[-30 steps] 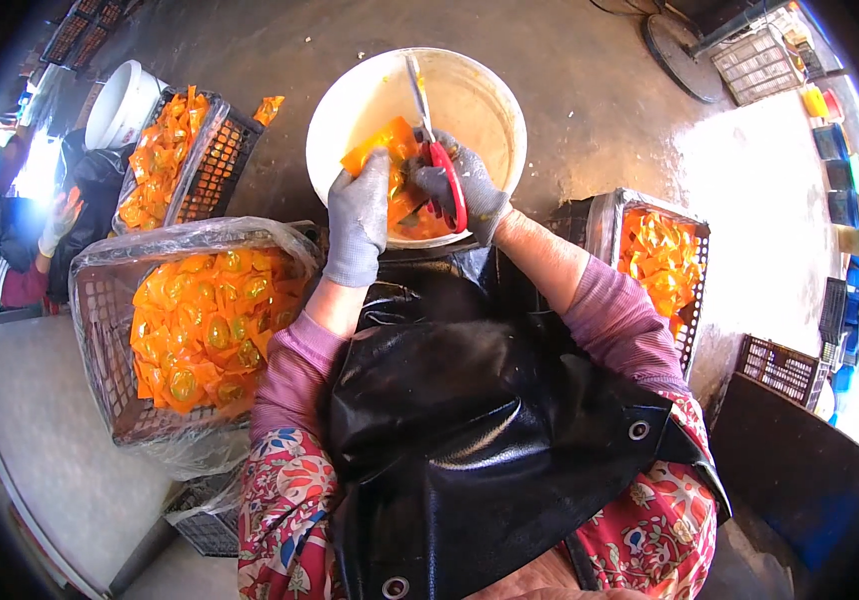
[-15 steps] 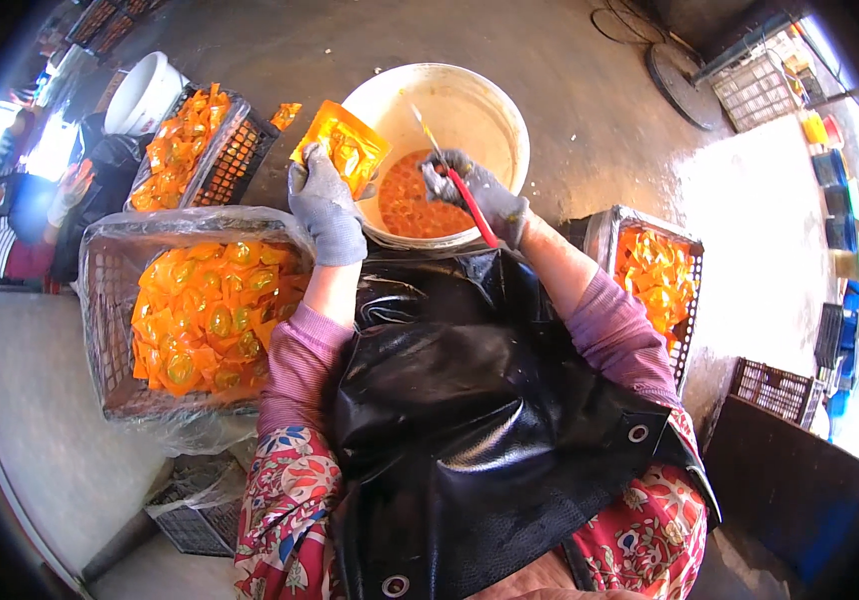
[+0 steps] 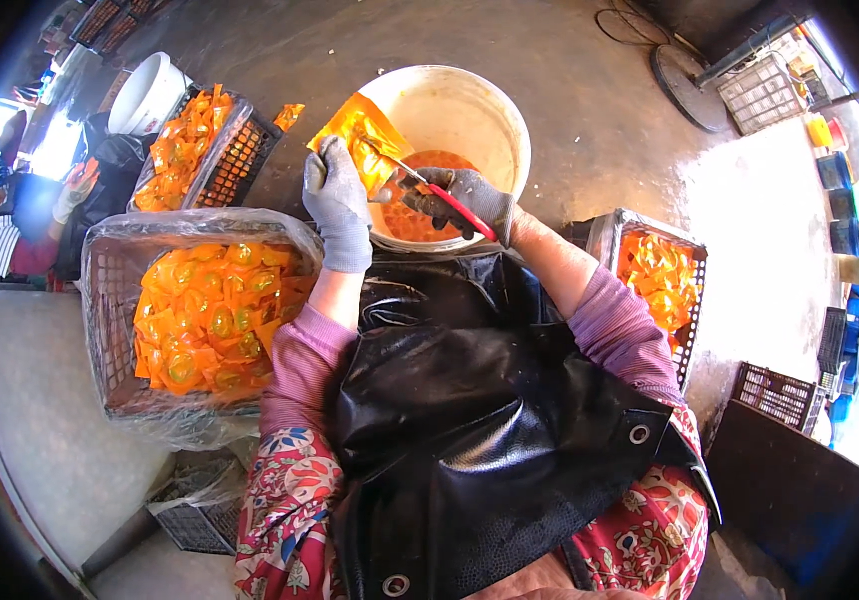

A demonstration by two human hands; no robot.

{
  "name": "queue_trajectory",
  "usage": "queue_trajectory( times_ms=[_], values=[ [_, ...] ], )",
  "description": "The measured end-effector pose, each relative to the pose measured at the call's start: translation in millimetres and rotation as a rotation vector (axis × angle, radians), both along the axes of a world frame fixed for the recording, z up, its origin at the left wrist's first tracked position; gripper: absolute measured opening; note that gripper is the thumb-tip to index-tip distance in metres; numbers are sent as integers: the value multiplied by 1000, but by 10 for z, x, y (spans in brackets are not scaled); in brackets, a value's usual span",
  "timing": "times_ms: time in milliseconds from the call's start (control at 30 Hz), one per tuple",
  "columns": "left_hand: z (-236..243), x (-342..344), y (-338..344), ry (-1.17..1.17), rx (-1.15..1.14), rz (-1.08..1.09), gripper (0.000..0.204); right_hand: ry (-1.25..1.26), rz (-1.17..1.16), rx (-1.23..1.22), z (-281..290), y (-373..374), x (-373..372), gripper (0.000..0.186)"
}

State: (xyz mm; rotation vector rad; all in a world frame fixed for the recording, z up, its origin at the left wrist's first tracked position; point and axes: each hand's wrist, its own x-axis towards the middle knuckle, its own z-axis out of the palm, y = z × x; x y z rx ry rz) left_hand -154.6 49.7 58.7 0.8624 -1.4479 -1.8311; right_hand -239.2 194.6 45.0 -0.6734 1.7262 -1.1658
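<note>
One orange foil packet (image 3: pixel 365 130), square and glossy, is held at its lower edge by the left hand (image 3: pixel 338 205), gloved in grey knit, the grip closed narrowly on the film. It is positioned above the left rim of a white tub (image 3: pixel 495 110), tilted over the opening. One pair of scissors (image 3: pixel 462 209), red-handled, is gripped by the right hand (image 3: pixel 465 198), likewise gloved in grey — fingers curled around the handles, metal blades brought to the packet's right-hand side; how far the blades are parted cannot be told. In the tub, a reddish-orange mass (image 3: pixel 440 162) with rounded pieces is contained. To the left, one dark plastic-lined crate (image 3: pixel 115 300) is stocked with orange packets, a rounded form being seen within many of them. A second lined crate (image 3: pixel 235 165) is placed farther off at upper left, filled with similar packets, a white bucket (image 3: pixel 150 95) being set just beside it. One loose packet (image 3: pixel 289 116) is found near that crate. To the right, a third crate (image 3: pixel 690 310) is likewise filled. The lap is covered by a black apron (image 3: pixel 470 400). At far left, a co-worker's gloved hand (image 3: pixel 78 188) is seen raised — partly blurred.
</note>
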Motion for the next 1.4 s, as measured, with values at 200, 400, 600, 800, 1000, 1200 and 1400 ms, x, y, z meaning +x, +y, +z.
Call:
queue_trajectory(
  times_ms=[200,400,600,800,1000,1200,1400],
  values=[
    [-158,79,-108,59,60,-70,31,-33,-26,-15,-110,-121,-57,51],
    [-229,64,-197,-219,-4,-103,24,197,60,-91,-239,-211,-129,52],
    [-345,52,-280,-229,-166,-61,21,-4,88,79,-28,-203,-184,44],
    [-306,49,-278,-177,-1,-112,21,-55,78,69,-102,-114,-216,41],
    [-128,67,-133,-160,139,-237,23,-57,65,52,-164,-202,-217,51],
    [-89,116,-197,-328,144,-391,20,157,99,-98,-333,-230,-246,58],
    [-114,158,-357,-473,95,-487,21,-137,154,65,-75,-115,-299,42]
  ],
)
